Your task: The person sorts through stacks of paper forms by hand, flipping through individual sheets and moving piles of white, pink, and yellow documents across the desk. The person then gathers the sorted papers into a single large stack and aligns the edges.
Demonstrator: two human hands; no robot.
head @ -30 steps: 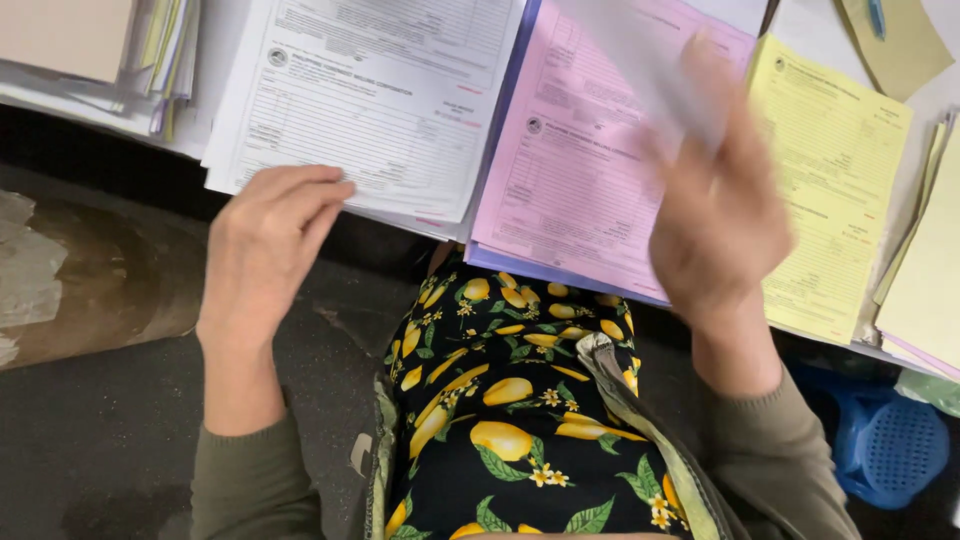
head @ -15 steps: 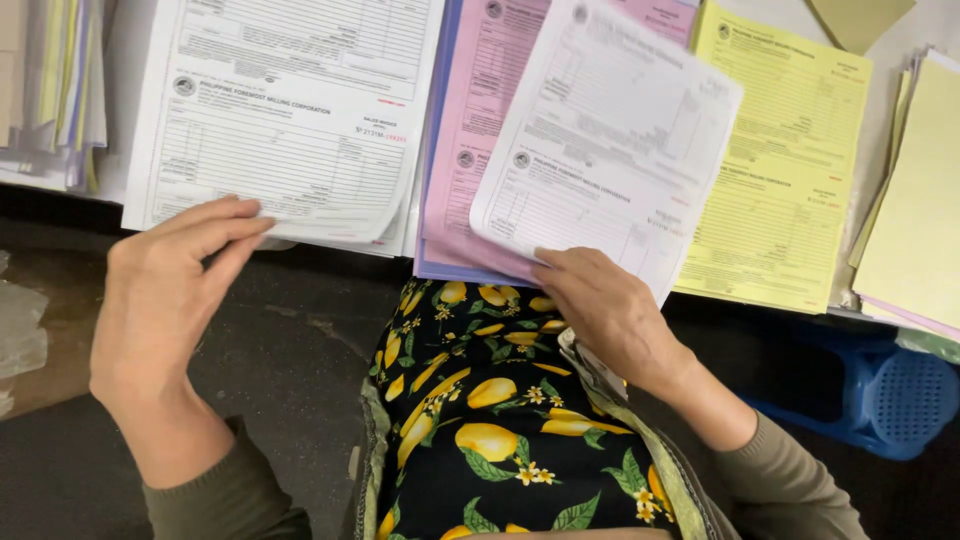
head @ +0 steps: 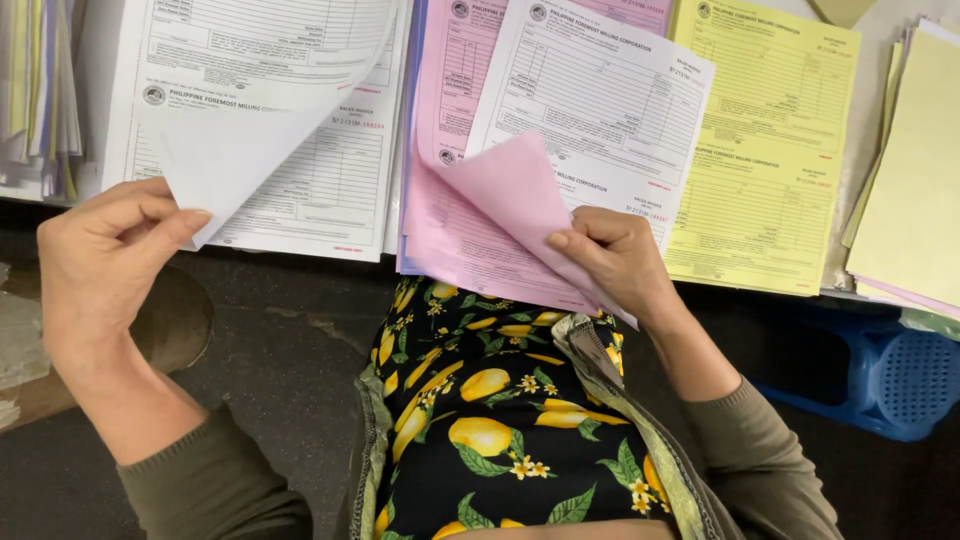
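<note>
White form sheet on the left is curled up off its stack at the near corner, its blank underside showing, and the left hand pinches that lifted corner between thumb and fingertips. The white stack lies on the tabletop with its near edge hanging slightly over the dark floor. Further left, at the picture's edge, a mixed pile of papers stands with its edges showing.

Just right of the white stack lies a pink stack of forms, touching it or nearly so. Its top pink sheet is folded up and back, and the right hand grips it at the near edge, thumb on top and fingers curled beneath. A loose white form rests across the pink stack, tilted a little, just above that hand.

Right again comes a yellow stack of forms, then a pale yellow pile at the far edge. Below these, on the floor, sits a blue plastic stool (only partly in view). A lemon-print garment fills the lower middle.
</note>
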